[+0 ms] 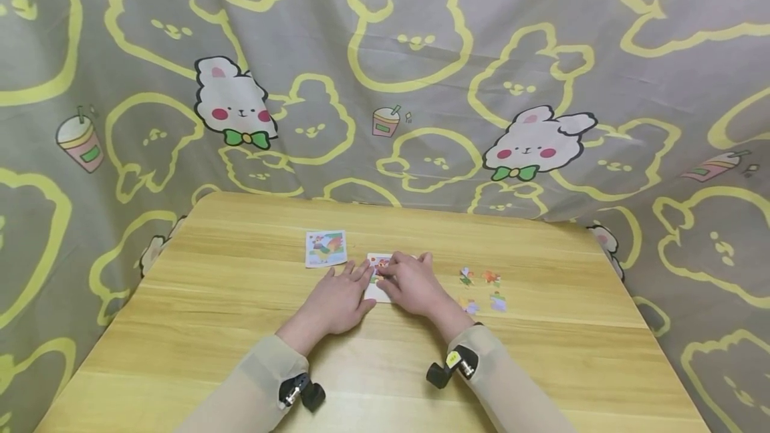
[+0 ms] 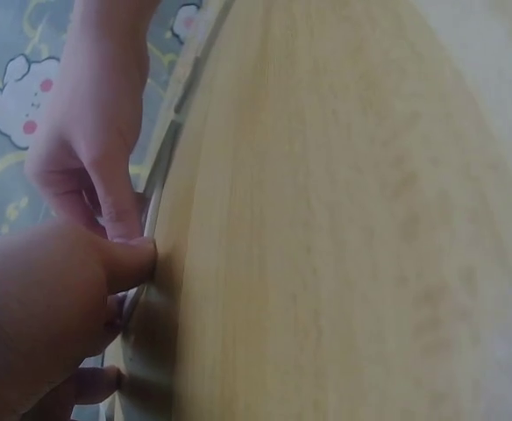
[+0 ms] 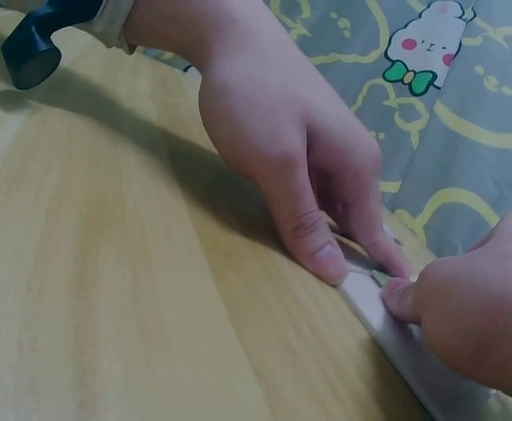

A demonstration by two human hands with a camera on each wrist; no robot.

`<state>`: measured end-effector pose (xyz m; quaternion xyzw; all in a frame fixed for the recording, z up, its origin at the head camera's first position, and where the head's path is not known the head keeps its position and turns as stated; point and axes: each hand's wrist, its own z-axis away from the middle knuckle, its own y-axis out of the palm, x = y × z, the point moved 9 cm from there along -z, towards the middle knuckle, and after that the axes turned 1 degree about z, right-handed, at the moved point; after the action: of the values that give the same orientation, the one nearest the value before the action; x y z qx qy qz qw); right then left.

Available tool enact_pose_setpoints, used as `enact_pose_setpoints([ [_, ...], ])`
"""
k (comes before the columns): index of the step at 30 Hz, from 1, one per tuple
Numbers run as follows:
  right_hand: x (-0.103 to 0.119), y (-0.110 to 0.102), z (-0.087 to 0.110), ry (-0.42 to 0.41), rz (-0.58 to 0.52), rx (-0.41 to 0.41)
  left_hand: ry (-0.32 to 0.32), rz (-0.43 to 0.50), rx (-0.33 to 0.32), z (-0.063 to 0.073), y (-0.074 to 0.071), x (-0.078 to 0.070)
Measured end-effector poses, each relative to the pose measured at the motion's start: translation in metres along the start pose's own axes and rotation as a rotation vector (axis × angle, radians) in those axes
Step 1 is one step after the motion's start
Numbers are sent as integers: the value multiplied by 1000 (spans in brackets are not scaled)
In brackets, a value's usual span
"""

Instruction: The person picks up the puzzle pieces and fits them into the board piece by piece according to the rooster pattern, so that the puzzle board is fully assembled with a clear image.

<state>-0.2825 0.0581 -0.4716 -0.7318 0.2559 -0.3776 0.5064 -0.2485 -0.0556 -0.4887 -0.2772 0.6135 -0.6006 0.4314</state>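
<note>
A small white puzzle board (image 1: 373, 293) with a partly visible colourful picture lies mid-table under both hands. My left hand (image 1: 339, 299) rests flat along its left side, fingers fairly straight, the thumb near the board's lower left corner. From the right, my right hand (image 1: 415, 284) reaches over the board. Its thumb and curled forefinger pinch a puzzle piece at the picture, mostly hidden by the fingers. In the left wrist view the right hand (image 2: 98, 132) points down beside the left hand (image 2: 46, 307). A greenish bit shows by the right thumb (image 3: 401, 300) in the right wrist view.
Several loose puzzle pieces (image 1: 491, 277) lie right of the right hand. A square picture card (image 1: 325, 248) with a colourful rooster lies up and left of the board. Behind the wooden table (image 1: 541, 366) hangs a grey patterned curtain (image 1: 325, 32).
</note>
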Motion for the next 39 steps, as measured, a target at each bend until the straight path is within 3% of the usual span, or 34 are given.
enact_pose_setpoints([
  [15,-2,8,2,0,62,-58,32,39,-38,-1,0,-1],
  [31,-7,5,-1,47,-40,6,29,14,-35,-2,3,0],
  [39,-8,3,-1,57,-94,-10,13,34,-36,-3,0,1],
])
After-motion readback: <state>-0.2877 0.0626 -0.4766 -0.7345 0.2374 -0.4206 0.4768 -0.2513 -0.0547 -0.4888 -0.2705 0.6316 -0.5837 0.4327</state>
